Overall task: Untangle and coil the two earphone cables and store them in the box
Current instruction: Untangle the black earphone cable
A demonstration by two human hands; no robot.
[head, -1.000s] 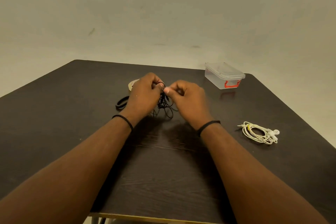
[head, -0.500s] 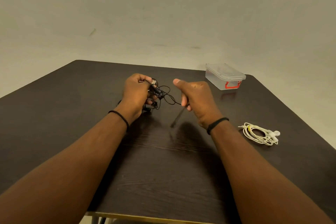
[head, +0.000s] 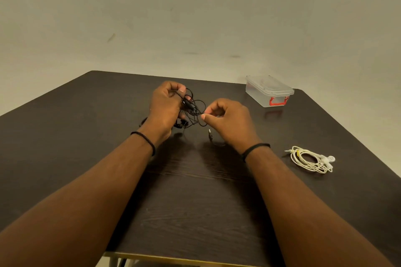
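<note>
Untangling is being carried on over the middle of the dark surface, where the black earphone cable is being held up between the two hands. The bunched part of the tangle is being gripped by the left hand, fingers curled round it, with the earbuds hanging just below that hand. One strand is being pinched between thumb and forefinger of the right hand, right at the tangle's right edge, so the strand is being run roughly left to right between the hands, and the plug end is being left to dangle below the right hand. The relation to watch: the knot is lying nearer the left hand, so the freeing pull is probably being set up for the right hand, away to the right.

Compared with half a second ago, the right hand is being brought back in close to the tangle, where it was being drawn away with a loose length trailing.

The white earphone cable is being left already coiled on the surface, well apart to the right. The clear box, lid on, red latch facing the person, is being kept at the far right corner, nearer the right hand.
</note>
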